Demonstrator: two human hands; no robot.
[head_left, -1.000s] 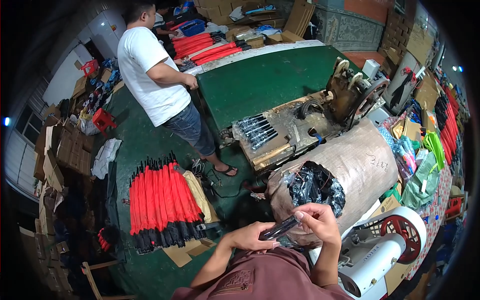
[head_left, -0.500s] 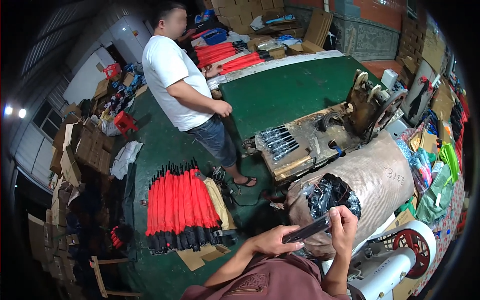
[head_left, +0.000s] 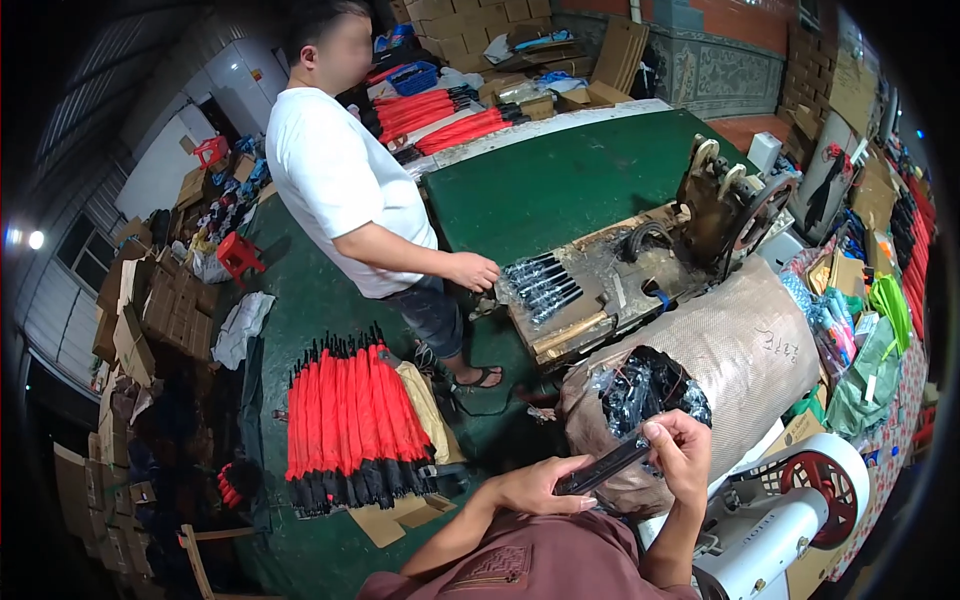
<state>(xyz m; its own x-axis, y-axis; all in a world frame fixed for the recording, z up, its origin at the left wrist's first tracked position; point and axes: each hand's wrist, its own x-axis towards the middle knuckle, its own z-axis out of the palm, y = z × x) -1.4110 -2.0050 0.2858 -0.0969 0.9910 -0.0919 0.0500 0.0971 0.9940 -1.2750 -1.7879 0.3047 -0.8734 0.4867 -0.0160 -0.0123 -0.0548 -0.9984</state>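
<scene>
A slim black piece in shiny wrap, shaped like an umbrella handle (head_left: 606, 467), lies slanted between my hands. My left hand (head_left: 537, 486) grips its lower end, thumb on top. My right hand (head_left: 683, 452) pinches its upper end between thumb and fingertips. Just beyond is a woven sack (head_left: 735, 345) lying on its side, its torn mouth showing black plastic-wrapped pieces (head_left: 650, 388). To the left, several red folded umbrellas (head_left: 350, 415) with black ends lie side by side.
Across from me a person in a white shirt (head_left: 335, 190) reaches toward a bundle of wrapped black rods (head_left: 545, 285) on the old machine's board (head_left: 620, 270). A green table (head_left: 560, 180) stands behind. A white sewing machine (head_left: 770, 535) is close at my right.
The other person has stepped nearer and stretched an arm toward the wrapped rods. My hands keep hold of the black piece, its angle barely changed. My view has shifted slightly.
</scene>
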